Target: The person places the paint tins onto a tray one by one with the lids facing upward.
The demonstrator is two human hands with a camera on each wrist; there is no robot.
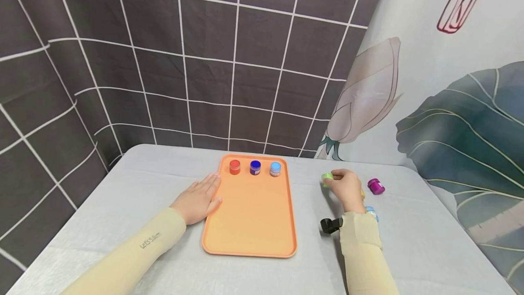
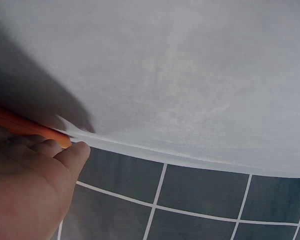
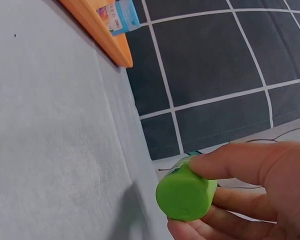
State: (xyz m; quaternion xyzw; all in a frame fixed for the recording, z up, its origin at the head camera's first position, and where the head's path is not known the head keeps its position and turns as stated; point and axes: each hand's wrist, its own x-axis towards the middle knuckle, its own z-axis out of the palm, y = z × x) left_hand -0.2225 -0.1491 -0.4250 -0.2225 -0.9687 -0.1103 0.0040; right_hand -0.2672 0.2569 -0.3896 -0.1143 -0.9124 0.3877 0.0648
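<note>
My right hand (image 1: 347,189) pinches a small light-green paint jar (image 3: 186,192) between thumb and fingers, to the right of the orange tray (image 1: 249,222). The jar's round green end faces the camera in the right wrist view. My left hand (image 1: 198,198) lies on the tray's left rim with its fingers extended. At the tray's far end stand a red jar (image 1: 235,167), a dark blue jar (image 1: 255,167) and a light blue jar (image 1: 275,169) in a row.
A purple jar (image 1: 375,186) lies right of my right hand. Mostly hidden behind that hand is a yellow jar (image 1: 362,194), and another blue jar (image 1: 372,213) shows beside the wrist. A dark grid-patterned cloth (image 1: 209,76) hangs behind the grey-covered table (image 1: 163,267).
</note>
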